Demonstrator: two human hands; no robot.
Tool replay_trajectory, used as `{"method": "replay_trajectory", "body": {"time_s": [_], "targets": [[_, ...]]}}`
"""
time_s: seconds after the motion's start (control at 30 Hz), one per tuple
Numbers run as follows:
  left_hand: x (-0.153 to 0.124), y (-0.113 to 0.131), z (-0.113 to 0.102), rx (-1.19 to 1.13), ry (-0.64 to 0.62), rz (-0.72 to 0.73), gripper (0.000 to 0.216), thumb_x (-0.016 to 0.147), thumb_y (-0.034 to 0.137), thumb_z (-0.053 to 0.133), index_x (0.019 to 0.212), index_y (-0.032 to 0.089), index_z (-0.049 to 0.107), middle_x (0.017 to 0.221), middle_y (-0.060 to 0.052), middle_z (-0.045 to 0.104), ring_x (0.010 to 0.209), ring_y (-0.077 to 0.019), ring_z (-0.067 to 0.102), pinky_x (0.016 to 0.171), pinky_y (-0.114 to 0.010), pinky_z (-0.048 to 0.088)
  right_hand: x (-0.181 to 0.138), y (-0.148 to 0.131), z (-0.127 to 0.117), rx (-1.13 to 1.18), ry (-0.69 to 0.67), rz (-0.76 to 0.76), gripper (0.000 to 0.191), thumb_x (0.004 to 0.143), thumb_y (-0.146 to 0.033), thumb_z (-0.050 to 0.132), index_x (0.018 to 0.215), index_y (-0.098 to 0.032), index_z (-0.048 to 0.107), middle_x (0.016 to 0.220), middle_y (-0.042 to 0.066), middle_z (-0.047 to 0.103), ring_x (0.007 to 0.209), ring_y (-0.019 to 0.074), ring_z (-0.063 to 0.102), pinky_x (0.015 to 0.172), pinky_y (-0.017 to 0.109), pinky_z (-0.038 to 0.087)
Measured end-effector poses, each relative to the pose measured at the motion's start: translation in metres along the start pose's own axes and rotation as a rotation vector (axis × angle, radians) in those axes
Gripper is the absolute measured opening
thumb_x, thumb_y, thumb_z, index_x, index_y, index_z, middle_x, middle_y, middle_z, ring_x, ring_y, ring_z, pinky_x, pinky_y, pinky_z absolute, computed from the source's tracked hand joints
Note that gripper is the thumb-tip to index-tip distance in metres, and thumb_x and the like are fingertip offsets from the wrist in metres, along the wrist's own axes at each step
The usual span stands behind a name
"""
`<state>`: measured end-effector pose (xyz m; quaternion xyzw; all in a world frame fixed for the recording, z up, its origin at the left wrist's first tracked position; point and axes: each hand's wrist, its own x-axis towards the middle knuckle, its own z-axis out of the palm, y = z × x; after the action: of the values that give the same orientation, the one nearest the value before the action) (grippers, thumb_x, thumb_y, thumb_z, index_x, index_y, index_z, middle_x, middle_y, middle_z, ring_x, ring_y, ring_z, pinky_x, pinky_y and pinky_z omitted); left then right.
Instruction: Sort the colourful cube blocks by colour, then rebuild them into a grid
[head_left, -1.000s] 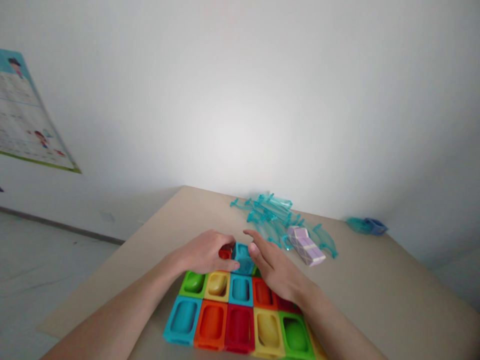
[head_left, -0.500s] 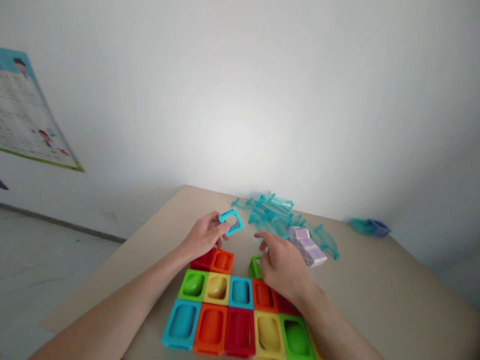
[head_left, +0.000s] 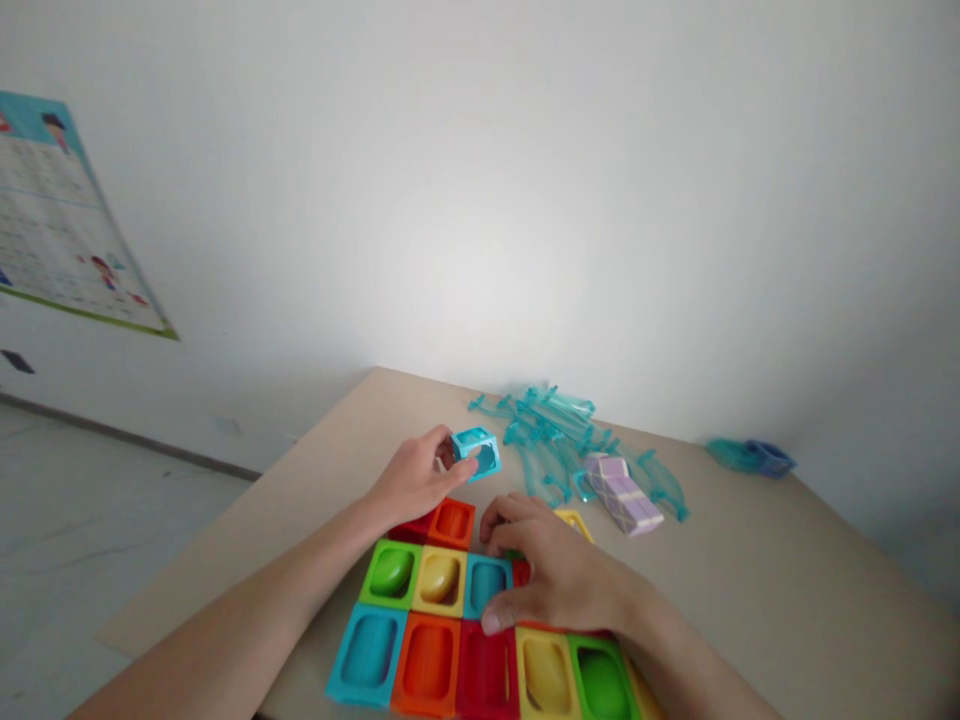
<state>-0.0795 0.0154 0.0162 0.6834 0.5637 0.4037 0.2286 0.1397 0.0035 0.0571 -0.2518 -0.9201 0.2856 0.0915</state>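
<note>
My left hand [head_left: 420, 472] pinches a hollow light-blue block [head_left: 475, 437] with rounded windows, held above the far left end of the block rows. Beneath it are an orange block [head_left: 451, 522] and a red one partly hidden by the hand. My right hand [head_left: 559, 570] lies over the rows with thumb and fingers apart, around a blue block [head_left: 487, 585] and a red-orange one. Its thumb tip touches the front row near a red block [head_left: 487, 665]. Green shows under its fingers, and a yellow block [head_left: 574, 522] peeks out behind it.
Translucent teal curved track pieces [head_left: 551, 425] lie heaped near the wall. A lilac patterned block [head_left: 624, 495] sits beside them. Farther right is a blue cup-like piece [head_left: 771, 458] with teal. A poster [head_left: 82, 220] hangs at left. The table [head_left: 360, 430] meets the wall.
The blue block in my left hand has turned, showing its top and side, and moved slightly right. My right hand has spread its thumb and lowered over the blocks.
</note>
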Motion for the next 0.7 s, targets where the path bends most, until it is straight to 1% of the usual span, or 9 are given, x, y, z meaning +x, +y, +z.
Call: {"method": "replay_trajectory", "body": {"time_s": [0.13, 0.27, 0.4, 0.47, 0.57, 0.7], "targets": [[0.000, 0.002, 0.000, 0.053, 0.000, 0.002, 0.035, 0.083, 0.056, 0.056, 0.083, 0.021, 0.054, 0.073, 0.000, 0.066, 0.061, -0.0157, 0.059, 0.056, -0.025, 0.041, -0.001, -0.001, 0.003, 0.084, 0.026, -0.010, 0.040, 0.065, -0.047, 0.082, 0.077, -0.019, 0.056, 0.099, 0.001, 0.056, 0.087, 0.0168, 0.053, 0.075, 0.027, 0.043], [0.001, 0.002, -0.002, 0.046, -0.005, -0.002, 0.036, 0.084, 0.056, 0.055, 0.084, 0.020, 0.055, 0.074, -0.001, 0.067, 0.063, -0.0165, 0.060, 0.057, -0.025, 0.041, -0.002, -0.003, 0.004, 0.173, 0.040, 0.012, 0.033, 0.071, -0.034, 0.081, 0.072, -0.019, 0.052, 0.102, 0.000, 0.054, 0.083, 0.0129, 0.054, 0.072, 0.024, 0.044], [0.001, 0.006, -0.009, 0.074, -0.023, -0.013, 0.036, 0.083, 0.057, 0.055, 0.084, 0.021, 0.055, 0.077, -0.002, 0.068, 0.068, -0.0183, 0.063, 0.060, -0.026, 0.043, -0.001, -0.002, 0.005, 0.170, 0.071, 0.040, 0.028, 0.074, -0.027, 0.078, 0.070, -0.018, 0.052, 0.097, 0.000, 0.057, 0.083, 0.0134, 0.055, 0.073, 0.025, 0.043], [-0.001, 0.011, -0.011, 0.118, -0.039, -0.047, 0.038, 0.084, 0.059, 0.052, 0.083, 0.021, 0.054, 0.077, -0.003, 0.069, 0.070, -0.0199, 0.065, 0.061, -0.027, 0.043, 0.000, -0.002, 0.005, 0.144, 0.070, 0.046, 0.026, 0.075, -0.027, 0.076, 0.069, -0.019, 0.052, 0.093, 0.000, 0.058, 0.083, 0.0142, 0.055, 0.073, 0.025, 0.042], [-0.010, 0.019, -0.010, 0.246, -0.121, -0.094, 0.040, 0.087, 0.061, 0.045, 0.085, 0.021, 0.052, 0.075, -0.004, 0.068, 0.070, -0.0222, 0.065, 0.060, -0.029, 0.042, 0.000, -0.002, 0.005, 0.115, 0.058, 0.028, 0.028, 0.076, -0.029, 0.076, 0.069, -0.018, 0.051, 0.091, 0.000, 0.057, 0.082, 0.0145, 0.054, 0.072, 0.025, 0.042], [-0.019, 0.024, -0.005, 0.434, -0.279, 0.021, 0.037, 0.090, 0.058, 0.041, 0.096, 0.022, 0.046, 0.082, -0.007, 0.068, 0.077, -0.0265, 0.067, 0.062, -0.031, 0.041, 0.000, -0.001, 0.006, 0.069, 0.066, -0.012, 0.030, 0.076, -0.028, 0.076, 0.070, -0.019, 0.049, 0.090, 0.001, 0.055, 0.084, 0.0156, 0.052, 0.072, 0.026, 0.041]]}}
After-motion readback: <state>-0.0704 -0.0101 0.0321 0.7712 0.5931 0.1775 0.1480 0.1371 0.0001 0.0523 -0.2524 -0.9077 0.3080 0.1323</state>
